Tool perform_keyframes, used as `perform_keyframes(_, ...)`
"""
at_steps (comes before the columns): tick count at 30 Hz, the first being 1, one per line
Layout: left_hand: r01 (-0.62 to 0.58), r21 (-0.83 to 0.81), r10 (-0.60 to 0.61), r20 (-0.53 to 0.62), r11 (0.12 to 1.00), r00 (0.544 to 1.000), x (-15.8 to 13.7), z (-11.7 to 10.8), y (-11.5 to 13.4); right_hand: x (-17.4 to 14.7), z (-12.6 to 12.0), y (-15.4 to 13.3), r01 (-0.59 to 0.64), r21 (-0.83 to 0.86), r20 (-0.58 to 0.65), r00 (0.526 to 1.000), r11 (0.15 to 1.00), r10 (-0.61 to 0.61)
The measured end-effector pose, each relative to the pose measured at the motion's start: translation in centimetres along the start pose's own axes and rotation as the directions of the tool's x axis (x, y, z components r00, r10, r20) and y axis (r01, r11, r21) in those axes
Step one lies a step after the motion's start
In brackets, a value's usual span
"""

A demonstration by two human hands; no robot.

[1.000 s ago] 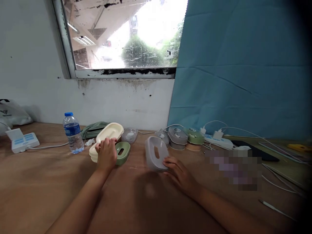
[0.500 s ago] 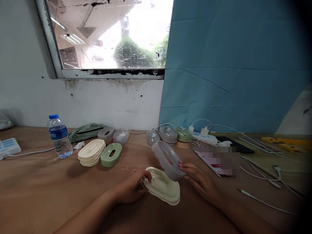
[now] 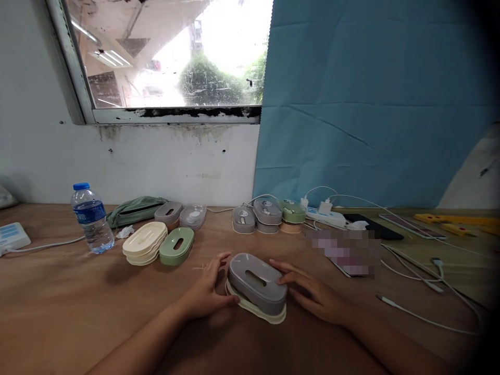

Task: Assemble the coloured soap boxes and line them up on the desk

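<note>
Two bare hands flank a grey translucent oval plastic lid with a slot in its top (image 3: 257,284), which sits on a cream oval plastic tray (image 3: 255,308) on the brown wooden table (image 3: 58,302). At the lid's near-left end, the left hand (image 3: 209,291) has its fingers loosely spread and curled around the rim, the thumb touching the cream tray's edge and the forefinger reaching up past the lid's far corner. On the other side, the right hand (image 3: 312,294) lies flat and relaxed, fingers open, with only the fingertips (image 3: 282,277) touching the lid's right end. So the lid lies between the two sets of fingers, touched by both but not lifted; neither hand closes fully around it.

Farther back on the left stand a stack of cream oval trays (image 3: 144,242) and, just beside it, a green oval slotted lid (image 3: 177,246). A clear plastic water bottle with a blue cap (image 3: 90,219) stands well to the left. Near the wall sits a cluster of closed grey and green oval boxes (image 3: 267,216), and white charging cables (image 3: 414,307) trail across the table on the right.
</note>
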State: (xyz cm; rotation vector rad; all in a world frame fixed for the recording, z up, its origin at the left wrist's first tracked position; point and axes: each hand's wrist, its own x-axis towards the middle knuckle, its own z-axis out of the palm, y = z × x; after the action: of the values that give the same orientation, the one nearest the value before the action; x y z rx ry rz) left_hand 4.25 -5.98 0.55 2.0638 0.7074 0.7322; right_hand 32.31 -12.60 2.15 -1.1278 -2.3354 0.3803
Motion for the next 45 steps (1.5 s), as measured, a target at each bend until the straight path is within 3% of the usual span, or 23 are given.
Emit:
perform_keyframes(7, -0.093, 0.183, 0.067, 0.141, 0.979, 0.988, -0.3, -0.5, 0.7, 0.0, 1.0, -0.6, -0.060, 0.085, -0.012, 0.998, 0.995, 0.061)
perform_keyframes(14, -0.122, 0.250, 0.100, 0.099, 0.961, 0.990, -0.4, -0.4, 0.8, 0.0, 2.7, -2.3, -0.226, 0.070, 0.017, 0.974, 0.972, 0.226)
perform_keyframes(19, -0.157, 0.331, 0.123, 0.122, 0.931, 0.985, -0.4, -1.4, 0.6, 0.7, 2.8, -3.5, -0.247, 0.067, 0.101, 0.966, 0.967, 0.240)
perform_keyframes(22, -0.103, 0.409, 0.150, -0.084, 0.907, 0.985, 1.6, -4.0, -0.1, 0.8, 2.5, -3.4, -0.232, 0.081, 0.132, 0.967, 0.969, 0.220)
perform_keyframes(24, 0.007, 0.465, 0.156, -0.311, 0.886, 0.938, 4.1, -6.4, -0.8, 0.7, 2.4, -3.1, -0.241, 0.081, 0.156, 0.961, 0.967, 0.227)
perform_keyframes(26, 0.190, 0.505, 0.089, -0.477, 0.842, 0.874, 6.7, -8.8, -1.6, 0.5, 2.3, -2.8, -0.245, 0.084, 0.169, 0.959, 0.966, 0.228)
perform_keyframes(27, 0.290, 0.522, 0.026, -0.515, 0.802, 0.857, 7.8, -9.9, -2.0, 0.5, 2.3, -2.7, -0.239, 0.091, 0.169, 0.960, 0.967, 0.221)
perform_keyframes(29, 0.352, 0.517, -0.028, -0.533, 0.780, 0.846, 9.5, -11.4, -2.8, 0.4, 2.3, -2.6, -0.227, 0.109, 0.156, 0.965, 0.968, 0.209)
perform_keyframes(33, 0.364, 0.491, -0.081, -0.506, 0.792, 0.859, 10.4, -12.7, -4.3, 0.5, 2.3, -2.7, -0.256, 0.147, 0.090, 0.965, 0.955, 0.245)
perform_keyframes(37, 0.329, 0.425, -0.069, -0.521, 0.843, 0.851, 10.2, -13.3, -5.2, 0.7, 2.3, -2.9, -0.269, 0.159, 0.076, 0.963, 0.950, 0.260)
perform_keyframes(41, 0.248, 0.322, -0.005, -0.602, 0.914, 0.798, 10.5, -13.3, -4.5, 1.3, 2.2, -3.0, -0.236, 0.151, 0.085, 0.971, 0.960, 0.225)
perform_keyframes(44, -0.021, -0.018, 0.003, -0.676, 1.000, 0.737, 10.1, -12.3, -2.7, 1.8, 2.4, -2.6, -0.207, 0.138, 0.086, 0.977, 0.969, 0.197)
perform_keyframes(45, -0.166, -0.210, -0.024, -0.685, 0.964, 0.728, 9.6, -11.7, -1.8, 2.0, 2.5, -2.2, -0.195, 0.126, 0.096, 0.978, 0.973, 0.183)
